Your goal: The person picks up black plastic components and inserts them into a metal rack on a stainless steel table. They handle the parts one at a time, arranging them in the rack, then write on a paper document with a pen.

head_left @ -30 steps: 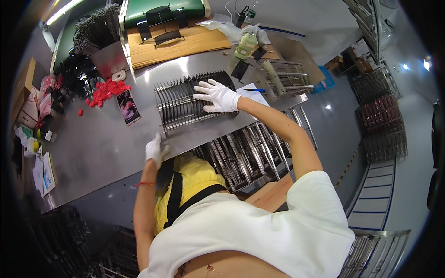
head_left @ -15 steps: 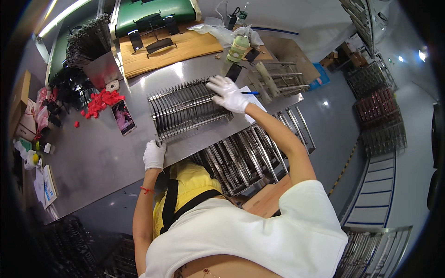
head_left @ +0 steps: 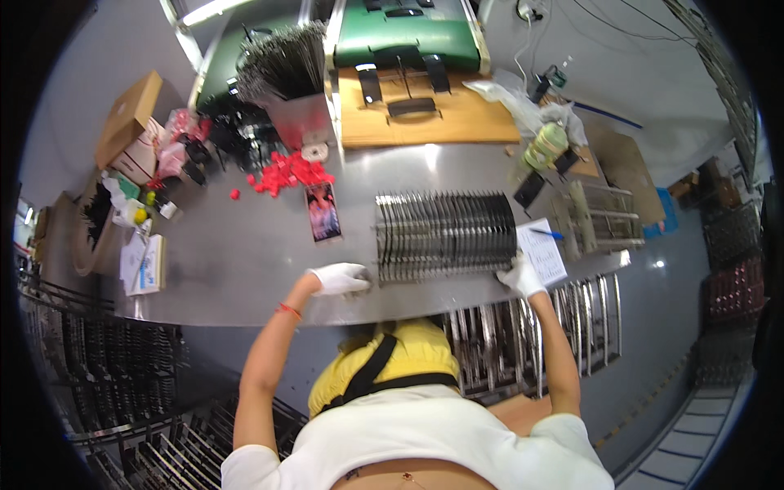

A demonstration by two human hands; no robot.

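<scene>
The tabletop [head_left: 245, 261] is a grey, glossy metal surface in a workshop with a grey floor; a wooden board [head_left: 425, 122] lies at its 12 o'clock edge, with a green machine [head_left: 408, 33] beyond. At centre stands a metal slotted rack [head_left: 445, 237] holding a close row of upright thin dark plates. The left hand [head_left: 341, 278], in a white glove, rests at the rack's 9 o'clock end, fingers curled against its lower corner; the right hand [head_left: 521, 276], also gloved, is at the 3 o'clock end, fingers bent on the rack's lower corner. Whether either hand truly clamps the frame cannot be told at this size. A paper sheet [head_left: 542, 249] with a blue pen [head_left: 545, 233] lies just beside the rack at 3 o'clock. A phone [head_left: 323, 211] lies at 9 o'clock of the rack, with red caps [head_left: 290, 174] scattered at 10 o'clock. A bin of thin metal rods [head_left: 286, 69] stands at 11 o'clock, a cardboard box [head_left: 129, 117] near the far left edge. Bare tabletop lies between phone and left edge. Below the near edge, racks of more plates [head_left: 523, 335] stand on the floor.
</scene>
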